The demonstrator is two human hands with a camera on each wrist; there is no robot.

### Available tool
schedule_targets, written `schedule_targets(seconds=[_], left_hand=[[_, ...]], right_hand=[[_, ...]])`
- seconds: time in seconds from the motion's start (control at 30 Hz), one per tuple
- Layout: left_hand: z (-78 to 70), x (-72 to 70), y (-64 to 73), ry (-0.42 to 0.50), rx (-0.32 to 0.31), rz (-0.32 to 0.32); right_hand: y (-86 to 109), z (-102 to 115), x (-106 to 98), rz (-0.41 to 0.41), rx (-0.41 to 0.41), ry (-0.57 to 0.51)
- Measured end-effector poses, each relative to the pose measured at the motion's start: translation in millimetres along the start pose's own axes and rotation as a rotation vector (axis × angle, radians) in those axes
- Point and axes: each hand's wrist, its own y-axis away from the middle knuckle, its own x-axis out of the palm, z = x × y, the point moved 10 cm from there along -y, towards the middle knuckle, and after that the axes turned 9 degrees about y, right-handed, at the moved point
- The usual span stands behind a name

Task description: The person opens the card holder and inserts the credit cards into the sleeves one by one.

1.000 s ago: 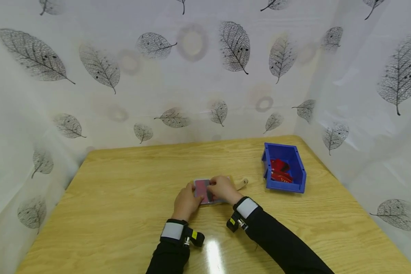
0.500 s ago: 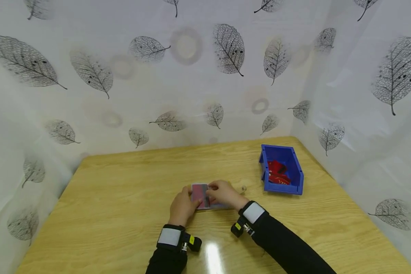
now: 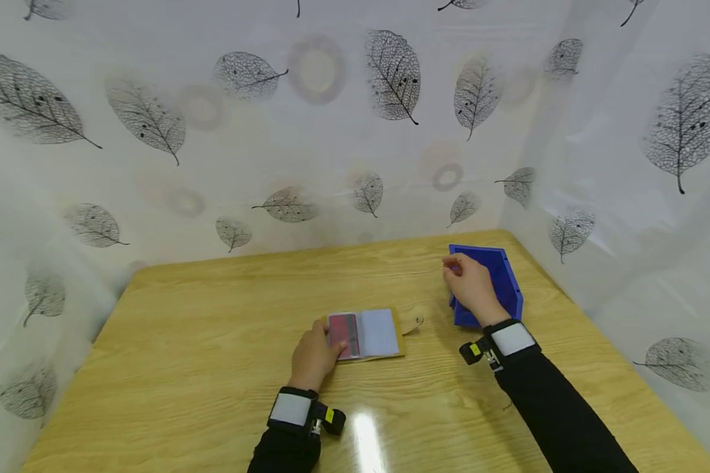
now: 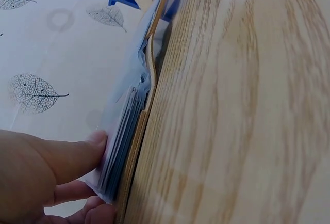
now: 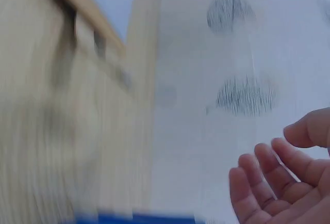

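A card holder (image 3: 380, 332) with a tan cover and clear plastic sleeves lies spread on the table. Behind its left sleeve shows a red card (image 3: 342, 334) with a grey stripe. My left hand (image 3: 313, 357) grips the left edge, thumb on top; in the left wrist view that thumb presses a thick stack of sleeves (image 4: 119, 140). The holder's strap (image 3: 413, 324) with a snap sticks out to the right. My right hand (image 3: 472, 284) is over the blue bin (image 3: 505, 279), fingers loosely bent and holding nothing in the right wrist view. It hides the red cards inside the bin.
The wooden table (image 3: 213, 368) ends at a pale curtain (image 3: 319, 144) with leaf prints at the back and sides. The bin stands near the table's right back edge.
My right hand has left the card holder and moved right and away from me, over the bin. The right sleeve is now uncovered. My left hand keeps its grip.
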Motion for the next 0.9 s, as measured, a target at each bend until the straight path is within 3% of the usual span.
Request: schedule_targets(seconds=[0.1,0.2,0.3,0.37,0.63,0.9], left_hand=[[0.7,-0.8,0.6,-0.005,0.004,-0.003],[1.4,-1.1,0.9,-0.002,0.001,-0.001],[1.6,-1.2,0.9,0.005,-0.007,0.0],[1.2,-0.5,0.5,0.01,-0.007,0.002],[0.8,2.4,0.4,0.008,-0.009,0.016],[-1.3,-2.4,2.3,-0.001,-0.003,0.003]], right_hand=[[-5.2,-28.1,-7.4,0.06,0.059,0.214],[-6.6,-49.3,3.5,0.186,0.063,0.365],[-3.4,-62.3,20.7,0.318,0.045,0.417],[-1.0,-68.6,26.9,0.352,0.044,0.42],[0.0,-78.4,33.0,0.349,0.082,0.437],[-3.4,-74.4,33.5,0.309,0.022,0.458]])
